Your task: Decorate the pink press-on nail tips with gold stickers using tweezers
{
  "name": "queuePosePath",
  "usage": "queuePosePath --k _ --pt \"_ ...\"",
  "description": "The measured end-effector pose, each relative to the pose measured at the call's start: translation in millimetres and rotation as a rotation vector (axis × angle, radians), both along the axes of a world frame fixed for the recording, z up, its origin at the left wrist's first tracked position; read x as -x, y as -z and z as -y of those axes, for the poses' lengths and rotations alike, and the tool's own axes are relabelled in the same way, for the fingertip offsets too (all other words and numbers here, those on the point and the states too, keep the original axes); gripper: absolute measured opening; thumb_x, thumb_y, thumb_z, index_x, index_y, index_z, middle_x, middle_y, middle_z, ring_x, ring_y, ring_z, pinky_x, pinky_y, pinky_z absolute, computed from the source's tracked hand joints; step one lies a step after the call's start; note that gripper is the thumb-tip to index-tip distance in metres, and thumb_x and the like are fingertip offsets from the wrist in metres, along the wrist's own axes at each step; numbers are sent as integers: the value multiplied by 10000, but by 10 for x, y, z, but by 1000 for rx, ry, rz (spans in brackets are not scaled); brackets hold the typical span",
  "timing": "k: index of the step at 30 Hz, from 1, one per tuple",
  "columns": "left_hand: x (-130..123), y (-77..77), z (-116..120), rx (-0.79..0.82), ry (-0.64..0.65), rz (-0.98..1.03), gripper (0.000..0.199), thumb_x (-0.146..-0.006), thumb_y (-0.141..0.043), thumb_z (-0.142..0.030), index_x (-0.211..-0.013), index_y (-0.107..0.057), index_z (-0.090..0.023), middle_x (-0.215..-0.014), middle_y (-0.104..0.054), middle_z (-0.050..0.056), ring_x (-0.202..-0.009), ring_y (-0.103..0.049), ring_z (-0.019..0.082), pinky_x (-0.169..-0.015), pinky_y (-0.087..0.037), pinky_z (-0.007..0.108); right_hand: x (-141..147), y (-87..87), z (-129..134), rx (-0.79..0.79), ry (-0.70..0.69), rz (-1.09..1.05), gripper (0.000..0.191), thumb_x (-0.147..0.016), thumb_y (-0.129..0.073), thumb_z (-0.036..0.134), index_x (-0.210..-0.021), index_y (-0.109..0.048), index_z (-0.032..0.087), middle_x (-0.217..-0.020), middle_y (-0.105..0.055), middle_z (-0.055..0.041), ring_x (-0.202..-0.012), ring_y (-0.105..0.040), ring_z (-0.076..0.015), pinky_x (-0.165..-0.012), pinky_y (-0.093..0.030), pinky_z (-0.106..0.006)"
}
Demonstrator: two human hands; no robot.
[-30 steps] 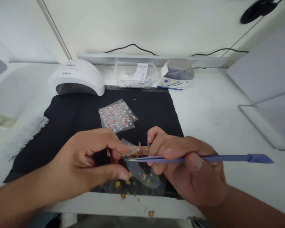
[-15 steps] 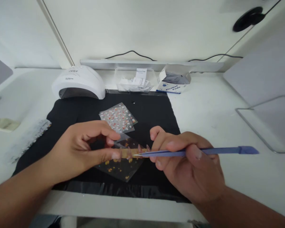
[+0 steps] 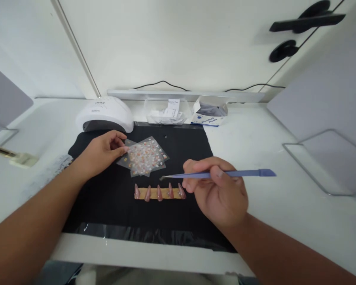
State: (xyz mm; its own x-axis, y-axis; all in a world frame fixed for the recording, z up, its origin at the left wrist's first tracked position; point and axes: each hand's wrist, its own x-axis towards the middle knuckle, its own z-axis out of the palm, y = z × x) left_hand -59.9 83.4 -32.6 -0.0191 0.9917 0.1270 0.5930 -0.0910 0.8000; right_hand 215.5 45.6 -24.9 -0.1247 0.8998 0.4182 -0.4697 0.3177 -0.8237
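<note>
My left hand pinches the left edge of a clear sticker sheet, lying with other patterned sticker sheets on the black mat. My right hand is closed around blue tweezers, whose tips point left and carry a tiny dark piece, too small to make out. Below the tips, several pink pointed false nails stand in a row on a tan strip on the mat.
A white nail lamp, a clear tray with packets and an alcohol pads box line the back. Crinkled clear plastic lies at the left. A metal stand is at the right.
My left hand has moved up and left, taking the clear sheet from over the nail strip to the other sheets. The tweezers have risen off the strip, and the view has shifted.
</note>
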Motion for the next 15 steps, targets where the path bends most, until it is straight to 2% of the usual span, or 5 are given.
queuePosePath --k 4,6,9,11,15 --pt "71 -135 90 -67 -4 -189 451 -830 -638 -318 -1247 -595 -152 -1228 -598 132 -1017 -592 278 -923 -492 461 2 35 -42 9 29 -10 234 -906 -648 365 -813 -797 210 -486 -680 -4 -472 -609 -159 -472 -457 -282" --pt "41 -261 233 -51 110 -225 396 -850 -590 -299 -1225 -602 -173 -1210 -617 108 -1096 -582 284 -988 -471 451 2 41 -53 18 38 -7 236 -896 -654 370 -800 -795 206 -497 -679 -1 -467 -613 -151 -476 -459 -276" --pt "-92 -381 498 71 363 -279 280 -802 -674 -309 -1068 -703 -226 -1074 -687 47 -1016 -641 260 -938 -507 397 -1 44 -67 37 46 -2 233 -887 -652 361 -790 -791 201 -532 -695 -1 -446 -616 -134 -476 -462 -265" --pt "-208 -366 645 123 455 -313 354 -717 -756 -270 -1068 -721 -231 -1043 -706 45 -1000 -651 267 -912 -519 397 -3 47 -79 47 57 -3 227 -879 -650 354 -785 -789 201 -527 -692 4 -438 -613 -129 -476 -462 -260" --pt "-362 -163 767 153 434 -359 344 -708 -774 -239 -1042 -710 -191 -1001 -709 73 -974 -643 277 -899 -516 420 -6 54 -102 65 82 5 208 -868 -639 329 -785 -780 199 -500 -673 10 -440 -609 -137 -489 -454 -273"
